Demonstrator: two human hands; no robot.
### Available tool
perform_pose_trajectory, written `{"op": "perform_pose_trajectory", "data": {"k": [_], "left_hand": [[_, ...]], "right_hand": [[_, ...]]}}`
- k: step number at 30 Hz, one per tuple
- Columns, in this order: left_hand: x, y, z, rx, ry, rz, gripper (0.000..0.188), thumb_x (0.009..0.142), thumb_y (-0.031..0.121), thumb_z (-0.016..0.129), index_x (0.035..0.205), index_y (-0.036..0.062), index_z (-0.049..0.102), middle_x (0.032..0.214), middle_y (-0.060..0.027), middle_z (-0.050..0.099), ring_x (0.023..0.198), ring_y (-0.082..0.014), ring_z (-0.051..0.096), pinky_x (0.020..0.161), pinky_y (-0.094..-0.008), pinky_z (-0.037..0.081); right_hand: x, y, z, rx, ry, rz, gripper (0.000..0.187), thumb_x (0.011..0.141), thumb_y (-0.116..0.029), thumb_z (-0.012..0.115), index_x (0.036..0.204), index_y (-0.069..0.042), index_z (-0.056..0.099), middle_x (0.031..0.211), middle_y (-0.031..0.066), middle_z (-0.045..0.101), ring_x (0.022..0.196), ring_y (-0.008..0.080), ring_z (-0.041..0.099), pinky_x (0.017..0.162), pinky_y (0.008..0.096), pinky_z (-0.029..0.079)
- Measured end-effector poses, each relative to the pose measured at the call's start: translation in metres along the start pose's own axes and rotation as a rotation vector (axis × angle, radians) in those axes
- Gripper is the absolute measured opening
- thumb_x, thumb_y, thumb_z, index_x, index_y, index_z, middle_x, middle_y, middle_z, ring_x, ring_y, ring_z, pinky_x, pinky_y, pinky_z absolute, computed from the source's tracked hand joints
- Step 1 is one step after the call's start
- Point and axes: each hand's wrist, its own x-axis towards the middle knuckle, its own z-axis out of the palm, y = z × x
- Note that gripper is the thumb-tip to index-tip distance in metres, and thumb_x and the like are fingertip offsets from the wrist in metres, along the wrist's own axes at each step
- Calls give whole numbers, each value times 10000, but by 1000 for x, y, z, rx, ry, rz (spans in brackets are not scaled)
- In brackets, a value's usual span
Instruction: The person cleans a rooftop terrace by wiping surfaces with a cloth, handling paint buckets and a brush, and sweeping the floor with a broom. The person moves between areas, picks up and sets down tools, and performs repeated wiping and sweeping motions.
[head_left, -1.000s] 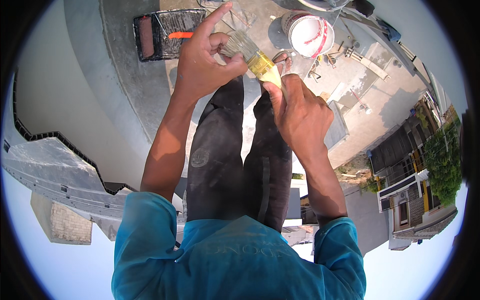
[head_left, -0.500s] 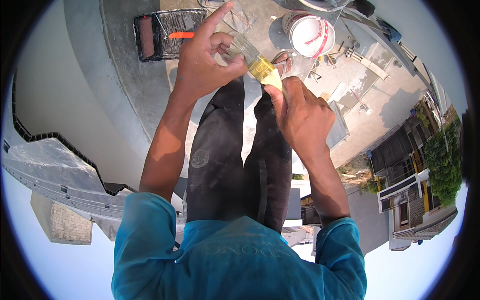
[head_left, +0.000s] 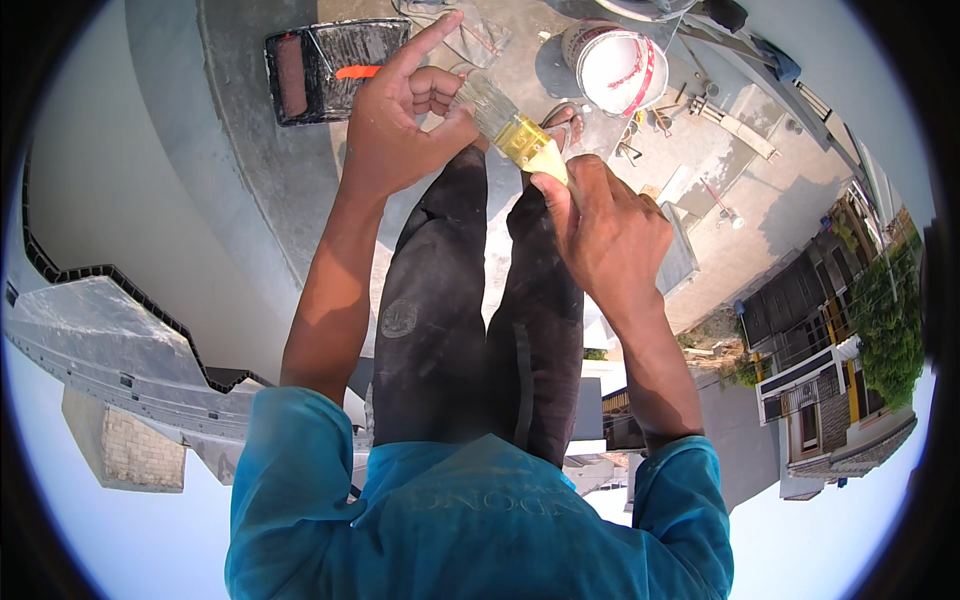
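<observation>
Right hand (head_left: 618, 225), fingers clamped on the paintbrush (head_left: 521, 138); bristles (head_left: 484, 106) point to ten o'clock, beside left hand (head_left: 393, 130), index extended, others curled, grip unclear!

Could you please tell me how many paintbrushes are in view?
1 clearly: the paintbrush in the right hand, bristles near the left hand. Others may be hidden or too small to tell.

From my distant seat I am viewing an outdoor painting site: a black rectangular roller tray (head_left: 345, 103) is lying beyond the left hand (head_left: 393, 130), a round white-and-red bucket (head_left: 574, 46) is standing beyond the right hand (head_left: 614, 228), and grey concrete flooring (head_left: 290, 175) is surrounding both.
</observation>
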Motion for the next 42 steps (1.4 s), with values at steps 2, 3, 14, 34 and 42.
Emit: {"op": "perform_pose_trajectory", "data": {"k": [2,3,14,34,42], "left_hand": [[3,13,3,-93,-29,-86,797,762,-133,620,1521,9,424,908,-16,708,864,-53,633,848,-255,540],[5,17,8,-77,-32,-110,816,759,-128,630,1531,16,408,906,-12,708,862,-51,634,853,-251,537],[3,2,4,416,64,251,726,656,-1,735,1365,123,640,698,-9,635,627,-61,592,700,-237,536],[10,-1,0,529,70,420,726,652,-22,684,1364,117,637,629,-11,571,556,-77,553,620,-239,526],[6,15,-1,308,-46,94,851,746,-14,751,1515,-3,387,869,-55,701,777,-99,662,810,-270,526]], "right_hand": [[1,2,0,-15,7,-13,326,949,-408,678,889,-105,573,664,58,610,513,229,612,458,364,422],[1,3,0,-22,10,-19,324,948,-408,678,890,-107,574,663,57,609,511,225,610,456,361,420],[0,3,-5,4,-17,-19,315,951,-398,684,891,-108,577,653,48,624,503,267,615,475,383,452],[2,2,0,3,-18,-31,324,966,-425,646,912,-113,576,653,68,629,495,251,612,463,371,439],[3,1,1,33,-54,16,319,944,-406,695,902,-108,589,642,49,635,497,281,633,482,394,473]]}}
